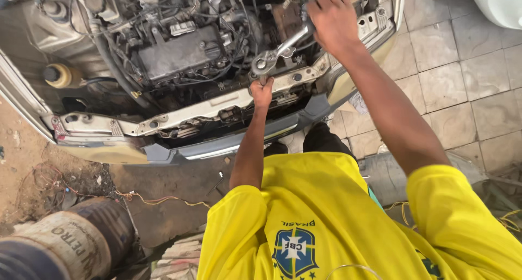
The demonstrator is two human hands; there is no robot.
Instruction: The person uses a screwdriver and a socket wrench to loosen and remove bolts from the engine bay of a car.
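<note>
Right hand (333,20) is wrapped around the handle of a ratchet wrench (276,53), head sitting at the car's front crossmember (217,103). Left hand (262,92) is clenched just under the wrench head, gripping the crossmember edge.

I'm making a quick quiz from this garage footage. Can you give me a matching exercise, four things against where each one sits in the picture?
Things:
1. wrench
2. yellow cap
3. barrel
4. right hand

Places:
A. bottom left corner, lying on the dirt
B. top of the picture, gripping the wrench handle
C. left side of the engine bay
D. middle of the bay, its head just above the left hand

Pairs: 1-D, 2-C, 3-A, 4-B
</note>
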